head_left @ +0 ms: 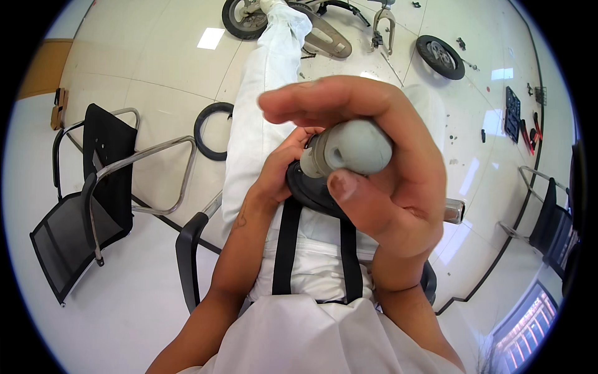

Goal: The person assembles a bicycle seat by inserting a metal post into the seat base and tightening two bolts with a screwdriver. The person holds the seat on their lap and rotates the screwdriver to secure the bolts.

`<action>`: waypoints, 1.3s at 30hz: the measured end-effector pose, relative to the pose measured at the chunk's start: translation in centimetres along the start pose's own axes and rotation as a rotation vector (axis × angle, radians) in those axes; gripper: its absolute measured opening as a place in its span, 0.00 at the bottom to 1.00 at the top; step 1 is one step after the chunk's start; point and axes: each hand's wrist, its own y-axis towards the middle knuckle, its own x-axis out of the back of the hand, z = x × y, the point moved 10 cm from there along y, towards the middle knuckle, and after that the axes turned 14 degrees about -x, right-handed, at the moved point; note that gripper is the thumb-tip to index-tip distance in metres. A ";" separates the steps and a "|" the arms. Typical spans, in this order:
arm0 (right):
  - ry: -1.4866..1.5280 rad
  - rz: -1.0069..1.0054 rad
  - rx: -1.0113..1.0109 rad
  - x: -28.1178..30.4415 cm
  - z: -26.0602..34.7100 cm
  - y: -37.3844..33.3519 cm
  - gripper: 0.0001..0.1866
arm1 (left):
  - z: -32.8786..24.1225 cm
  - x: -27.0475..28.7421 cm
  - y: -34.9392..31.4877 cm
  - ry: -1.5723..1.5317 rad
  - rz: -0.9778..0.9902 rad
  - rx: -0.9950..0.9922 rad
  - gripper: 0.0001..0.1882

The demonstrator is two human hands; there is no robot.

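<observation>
Raised close to the camera, my right hand (398,168) curls around a grey handle (361,148) with a rounded end and a small hole in its side. The thumb lies against the handle while the index finger arches above it. Behind it, over my lap, my left hand (280,161) is closed at a black curved part (309,192), its fingers partly hidden by the grey handle. Most of that black part is covered by my right hand, so its full shape cannot be made out.
Loose wheels (440,57) and a fork (384,28) lie on the tiled floor ahead. A black tire ring (200,132) is left of my leg. Mesh chairs (109,168) stand at left and far right. A tool case (512,115) and red-handled tools (529,134) lie at right.
</observation>
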 end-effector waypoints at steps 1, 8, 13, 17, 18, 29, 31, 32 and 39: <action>-0.044 -0.011 -0.021 0.3 0.0 -0.3 0.25 | 0.2 0.3 -0.2 0.006 -0.004 0.012 0.26; -0.586 -0.455 0.009 2.9 1.3 -1.1 0.18 | 0.4 0.7 -0.9 0.036 -0.095 0.059 0.31; -0.398 -0.290 0.136 1.4 1.2 -0.6 0.23 | 0.4 1.1 -1.4 0.107 -0.171 0.075 0.31; -0.030 0.019 0.113 0.1 0.9 -0.7 0.26 | 0.4 0.4 -0.4 0.013 -0.035 0.038 0.30; 0.003 0.002 0.078 0.0 0.8 -1.0 0.25 | 0.8 0.8 -0.5 0.010 -0.042 0.038 0.29; -0.591 -0.414 0.043 2.0 1.6 -1.5 0.20 | 0.0 -0.4 -0.7 0.024 -0.066 0.065 0.27; -0.354 -0.261 0.164 1.0 1.7 -1.0 0.23 | 0.1 -0.3 -0.9 0.026 -0.027 0.091 0.27; -0.268 -0.171 0.184 0.5 1.8 -1.0 0.24 | 0.1 -0.3 -0.8 0.019 -0.006 0.089 0.26; -0.315 -0.129 0.024 0.8 1.4 -1.5 0.21 | -0.2 0.3 -0.5 0.019 -0.007 -0.020 0.27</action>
